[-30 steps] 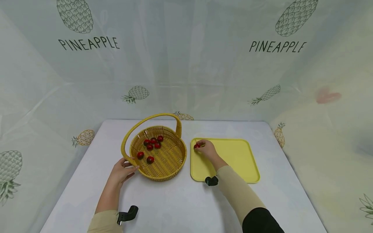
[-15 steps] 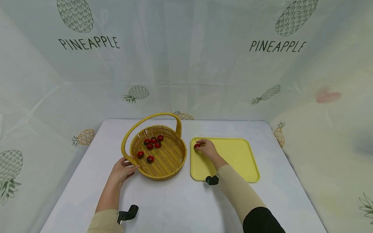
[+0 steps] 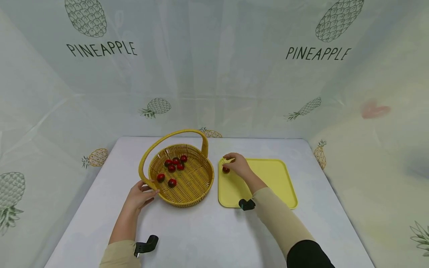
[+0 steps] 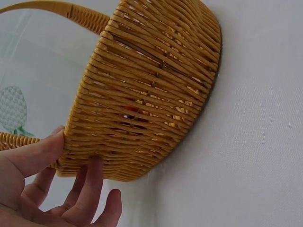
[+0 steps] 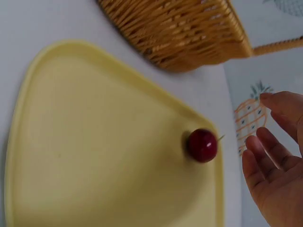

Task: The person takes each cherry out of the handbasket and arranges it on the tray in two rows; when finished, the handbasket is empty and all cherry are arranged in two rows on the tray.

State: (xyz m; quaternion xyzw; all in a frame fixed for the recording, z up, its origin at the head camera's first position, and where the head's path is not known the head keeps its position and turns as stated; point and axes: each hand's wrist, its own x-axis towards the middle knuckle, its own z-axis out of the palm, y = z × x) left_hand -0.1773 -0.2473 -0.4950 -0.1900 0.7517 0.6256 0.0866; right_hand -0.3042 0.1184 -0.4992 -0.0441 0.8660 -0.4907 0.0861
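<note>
A round yellow wicker basket (image 3: 194, 186) with a tall arched handle stands at the left of the table, and several dark red cherries (image 3: 172, 182) lie inside it. My left hand (image 3: 139, 197) grips its near-left rim beside the handle's foot, thumb at the top edge and fingers against the woven outside (image 4: 142, 94). To the right, a single cherry (image 5: 202, 145) with a thin stem sits in the far-left corner of a yellow tray (image 5: 94, 142). Above that cherry, my right hand (image 3: 238, 165) has its fingers spread, and nothing is between them.
The white table (image 3: 194, 238) carries both the basket and the tray, with a narrow gap between them. A pale curtain (image 3: 214, 74) printed with pineapples hangs behind the table and along its sides. A black wrist mount (image 3: 147, 244) sticks out from the left sleeve.
My right fingers have let go of the cherry, opened and lifted slightly away from it. The cherry stays in the tray's corner. My left hand and the basket have hardly moved.
</note>
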